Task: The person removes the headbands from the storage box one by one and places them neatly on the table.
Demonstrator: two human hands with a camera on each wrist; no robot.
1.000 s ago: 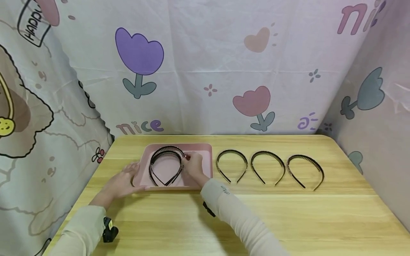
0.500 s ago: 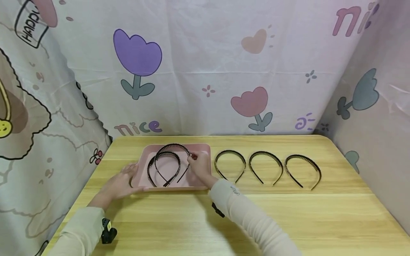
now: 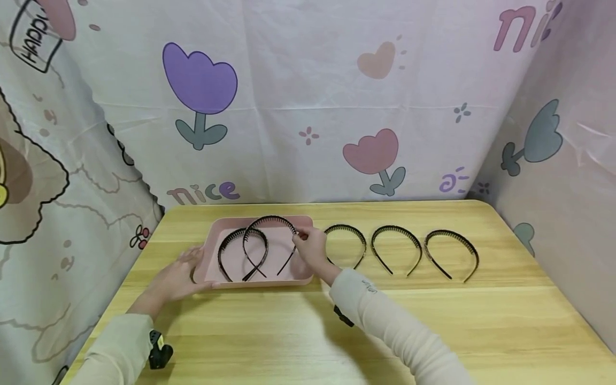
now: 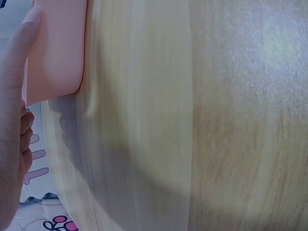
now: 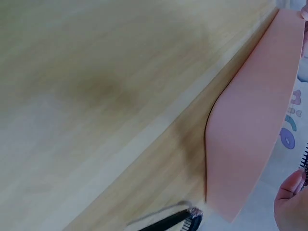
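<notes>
At upper left, the patterned cloth backdrop [image 3: 284,80] carries the word "HAPPY" [image 3: 36,37] set on a slant; lower down, behind the table [image 3: 269,337], coloured letters spell "nice" [image 3: 204,193], and at upper right stand the large letters "ni" [image 3: 515,28]. The small dark mark on the right sleeve [image 3: 399,321] is too fine to read.

The left hand [image 3: 175,275] holds the left end of the pink tray [image 3: 279,284] in a wide grip, thumb along the front wall and fingers bent at the left end. In the tray's left part lies dark, toothed headband work [image 3: 219,255], perhaps more than one band, as the overlap makes counting hard. Overlapping it to the right, a raised headband [image 3: 271,217] shows above the tray floor, its right arm pinched narrowly between thumb and fingers of the right hand [image 3: 312,248]. Right of the tray, three headbands [image 3: 394,228] lie in a row on the table, arches away from the person, the nearest partly hidden by the right hand.
</notes>
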